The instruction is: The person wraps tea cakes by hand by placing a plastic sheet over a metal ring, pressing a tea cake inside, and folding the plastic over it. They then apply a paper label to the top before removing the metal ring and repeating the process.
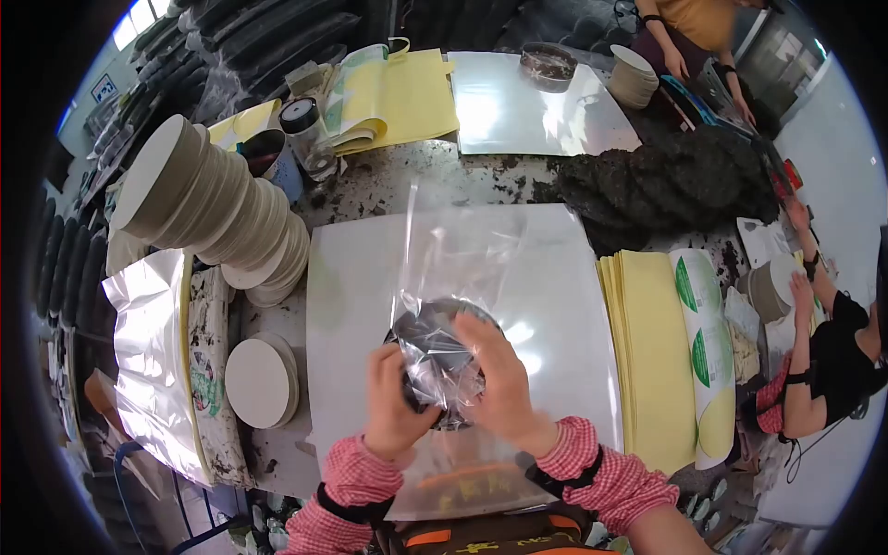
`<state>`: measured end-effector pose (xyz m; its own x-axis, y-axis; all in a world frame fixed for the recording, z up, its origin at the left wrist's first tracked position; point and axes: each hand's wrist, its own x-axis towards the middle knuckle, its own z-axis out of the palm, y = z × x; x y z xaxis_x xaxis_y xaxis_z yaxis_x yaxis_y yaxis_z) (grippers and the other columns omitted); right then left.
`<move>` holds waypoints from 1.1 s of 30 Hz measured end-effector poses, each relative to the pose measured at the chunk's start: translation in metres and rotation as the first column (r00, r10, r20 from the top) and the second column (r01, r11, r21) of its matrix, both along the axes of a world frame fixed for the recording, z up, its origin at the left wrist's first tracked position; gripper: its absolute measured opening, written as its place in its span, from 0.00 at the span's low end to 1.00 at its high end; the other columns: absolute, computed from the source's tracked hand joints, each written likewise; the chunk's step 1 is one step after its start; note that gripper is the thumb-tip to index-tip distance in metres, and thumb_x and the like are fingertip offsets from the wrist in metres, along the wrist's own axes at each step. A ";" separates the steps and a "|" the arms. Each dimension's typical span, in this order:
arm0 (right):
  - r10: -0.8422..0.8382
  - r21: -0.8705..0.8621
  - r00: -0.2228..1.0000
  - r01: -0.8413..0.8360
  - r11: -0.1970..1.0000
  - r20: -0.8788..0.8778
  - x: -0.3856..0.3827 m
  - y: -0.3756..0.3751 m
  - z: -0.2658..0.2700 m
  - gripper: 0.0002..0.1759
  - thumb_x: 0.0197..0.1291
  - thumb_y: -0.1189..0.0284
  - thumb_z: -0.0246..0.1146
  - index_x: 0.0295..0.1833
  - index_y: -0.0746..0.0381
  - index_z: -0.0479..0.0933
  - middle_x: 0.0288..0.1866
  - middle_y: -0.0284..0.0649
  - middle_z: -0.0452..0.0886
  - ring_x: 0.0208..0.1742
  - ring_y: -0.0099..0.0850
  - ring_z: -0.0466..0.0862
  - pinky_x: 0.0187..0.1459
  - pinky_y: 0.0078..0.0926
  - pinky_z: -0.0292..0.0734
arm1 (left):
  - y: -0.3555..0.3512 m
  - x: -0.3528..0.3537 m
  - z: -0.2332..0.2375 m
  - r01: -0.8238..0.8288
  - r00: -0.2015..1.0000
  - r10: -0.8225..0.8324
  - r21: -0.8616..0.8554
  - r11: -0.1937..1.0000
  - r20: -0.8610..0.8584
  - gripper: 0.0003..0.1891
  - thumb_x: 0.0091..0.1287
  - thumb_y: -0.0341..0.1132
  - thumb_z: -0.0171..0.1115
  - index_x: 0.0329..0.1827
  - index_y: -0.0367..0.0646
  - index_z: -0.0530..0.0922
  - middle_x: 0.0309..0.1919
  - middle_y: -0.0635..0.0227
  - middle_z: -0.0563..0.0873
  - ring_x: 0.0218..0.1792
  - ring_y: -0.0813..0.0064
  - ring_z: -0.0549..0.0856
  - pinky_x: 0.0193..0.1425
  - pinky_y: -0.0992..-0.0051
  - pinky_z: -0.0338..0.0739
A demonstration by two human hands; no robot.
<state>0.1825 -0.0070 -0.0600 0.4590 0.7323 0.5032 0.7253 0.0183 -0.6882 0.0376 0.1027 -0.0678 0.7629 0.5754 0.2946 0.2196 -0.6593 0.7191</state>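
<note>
In the head view, a clear plastic bag (462, 245) stands up from a dark round object (435, 333) above the white work sheet (361, 277). My left hand (398, 398) curls round the object's lower left side, fingers bent against the plastic. On the right side, my right hand (499, 379) presses the crumpled film with its fingers over the upper right edge. Part of the dark object is hidden by the film and both hands.
Stacked pale discs (203, 194) lean at the left, with a shorter stack (262, 381) nearer. Yellow sheets (652, 361) lie right, dark clumpy material (675, 185) behind. A metal ring (548, 67) sits at the back. Two other people are at the right.
</note>
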 end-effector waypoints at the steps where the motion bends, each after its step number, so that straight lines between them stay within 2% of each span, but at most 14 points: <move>1: 0.004 0.010 1.000 -0.004 1.000 0.007 0.003 0.003 -0.005 0.38 0.42 0.81 0.71 0.66 0.65 0.73 0.66 0.53 0.75 0.58 0.49 0.79 0.60 0.43 0.74 | 0.008 -0.002 0.003 0.019 0.978 0.012 -0.146 0.989 0.208 0.41 0.46 0.33 0.80 0.64 0.34 0.69 0.58 0.53 0.75 0.64 0.53 0.73 0.74 0.56 0.61; 5: -0.056 -0.189 0.978 0.094 0.977 0.200 0.003 0.002 -0.007 0.21 0.40 0.76 0.69 0.45 0.65 0.79 0.42 0.42 0.81 0.45 0.48 0.79 0.45 0.42 0.74 | 0.017 0.019 0.023 0.258 0.964 -0.231 -0.260 0.930 0.133 0.53 0.45 0.40 0.84 0.74 0.35 0.62 0.67 0.50 0.71 0.71 0.49 0.67 0.79 0.53 0.56; 6: 0.042 -0.248 0.987 -0.002 0.969 0.158 0.011 0.000 -0.017 0.20 0.41 0.75 0.69 0.44 0.66 0.79 0.39 0.43 0.80 0.43 0.49 0.78 0.44 0.43 0.73 | 0.011 0.032 0.018 0.212 0.973 -0.219 0.093 0.973 0.068 0.44 0.49 0.40 0.82 0.68 0.37 0.70 0.61 0.49 0.76 0.65 0.47 0.74 0.73 0.53 0.66; 8: 0.276 -0.354 0.960 -0.242 0.903 0.048 0.037 -0.010 -0.008 0.15 0.51 0.73 0.67 0.44 0.70 0.79 0.35 0.44 0.80 0.39 0.44 0.81 0.42 0.37 0.75 | 0.005 0.035 0.002 0.164 0.984 -0.168 0.077 0.983 0.055 0.39 0.51 0.39 0.81 0.64 0.37 0.73 0.58 0.50 0.78 0.61 0.46 0.77 0.69 0.54 0.70; 10: 0.084 0.090 0.633 -0.023 0.996 -0.770 0.046 -0.011 0.005 0.16 0.69 0.64 0.60 0.47 0.69 0.78 0.45 0.38 0.82 0.43 0.21 0.81 0.43 0.17 0.77 | 0.004 0.038 -0.003 0.104 0.991 -0.113 0.107 0.989 0.075 0.29 0.53 0.38 0.79 0.56 0.39 0.77 0.54 0.53 0.81 0.54 0.48 0.81 0.57 0.58 0.79; 13: -0.062 0.185 0.712 0.264 0.947 -0.699 0.055 0.028 -0.014 0.19 0.74 0.64 0.50 0.54 0.68 0.78 0.52 0.41 0.82 0.58 0.30 0.80 0.65 0.33 0.72 | 0.005 0.041 -0.001 0.161 0.987 -0.160 0.030 0.987 -0.021 0.29 0.54 0.38 0.80 0.57 0.38 0.77 0.52 0.53 0.81 0.54 0.48 0.81 0.58 0.58 0.79; 15: 0.184 0.448 0.796 0.120 0.886 -0.577 0.030 0.055 -0.006 0.31 0.67 0.53 0.61 0.64 0.67 0.73 0.49 0.44 0.83 0.51 0.34 0.81 0.56 0.40 0.74 | 0.003 0.042 -0.005 0.124 0.992 -0.124 0.005 0.992 0.012 0.31 0.52 0.38 0.81 0.57 0.37 0.76 0.54 0.52 0.80 0.52 0.49 0.82 0.55 0.58 0.79; 17: 0.517 0.230 0.852 -0.522 0.821 0.089 0.041 0.035 0.002 0.38 0.65 0.49 0.61 0.71 0.66 0.68 0.49 0.45 0.83 0.53 0.37 0.82 0.57 0.42 0.74 | -0.004 0.042 0.001 0.210 0.819 0.169 -0.561 0.800 0.548 0.35 0.49 0.41 0.83 0.57 0.35 0.76 0.55 0.54 0.77 0.53 0.51 0.81 0.52 0.58 0.79; 19: 0.545 0.119 0.826 -0.561 0.819 0.143 0.048 0.017 -0.016 0.36 0.66 0.51 0.61 0.70 0.66 0.67 0.49 0.44 0.83 0.52 0.35 0.82 0.56 0.38 0.76 | 0.001 0.036 0.006 -0.057 0.855 0.300 -0.499 0.865 0.422 0.36 0.45 0.42 0.84 0.56 0.38 0.77 0.56 0.57 0.75 0.55 0.53 0.77 0.56 0.58 0.77; 21: 0.756 0.701 0.192 -0.287 0.653 -0.626 0.059 0.004 -0.068 0.34 0.65 0.52 0.61 0.67 0.65 0.67 0.47 0.42 0.83 0.50 0.33 0.82 0.53 0.32 0.77 | 0.009 0.036 0.006 0.044 0.989 -0.057 0.095 0.995 0.138 0.36 0.39 0.36 0.85 0.55 0.41 0.78 0.55 0.55 0.74 0.53 0.54 0.75 0.59 0.60 0.74; 22: 0.751 0.696 0.177 -0.290 0.657 -0.636 0.050 0.014 -0.059 0.34 0.65 0.52 0.61 0.67 0.65 0.67 0.47 0.42 0.83 0.50 0.33 0.82 0.53 0.32 0.77 | 0.011 0.035 0.004 0.078 0.992 -0.086 0.084 0.993 0.090 0.33 0.40 0.36 0.82 0.52 0.41 0.79 0.54 0.54 0.76 0.54 0.53 0.76 0.61 0.60 0.73; 24: 0.142 0.394 0.836 0.094 0.914 -0.530 0.035 0.045 -0.031 0.30 0.66 0.53 0.61 0.63 0.65 0.68 0.47 0.40 0.82 0.47 0.30 0.82 0.49 0.29 0.78 | 0.008 0.033 -0.003 0.057 0.994 -0.067 0.125 0.990 0.081 0.32 0.42 0.37 0.81 0.52 0.40 0.78 0.54 0.53 0.77 0.54 0.51 0.76 0.60 0.59 0.73; 26: 0.402 0.215 0.870 -0.351 0.912 -0.285 0.025 0.021 -0.016 0.23 0.63 0.59 0.63 0.55 0.66 0.75 0.51 0.47 0.81 0.52 0.44 0.81 0.56 0.40 0.76 | 0.002 0.034 -0.010 -0.052 0.992 0.039 0.105 0.993 0.119 0.28 0.49 0.37 0.74 0.54 0.36 0.77 0.56 0.52 0.78 0.56 0.47 0.77 0.61 0.58 0.73; 33: 0.018 -0.167 0.999 -0.009 0.986 0.052 -0.012 -0.013 0.014 0.20 0.51 0.80 0.67 0.53 0.61 0.83 0.50 0.44 0.79 0.50 0.44 0.80 0.50 0.35 0.78 | -0.005 0.038 -0.005 0.045 0.999 -0.044 0.228 0.973 -0.011 0.28 0.53 0.25 0.63 0.61 0.34 0.76 0.62 0.53 0.78 0.66 0.48 0.75 0.70 0.54 0.71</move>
<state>0.1707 -0.0195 -0.0460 0.4244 0.8140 0.3965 0.7612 -0.0836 -0.6431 0.0751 0.0980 -0.0733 0.7881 0.4594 0.4097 0.1900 -0.8147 0.5479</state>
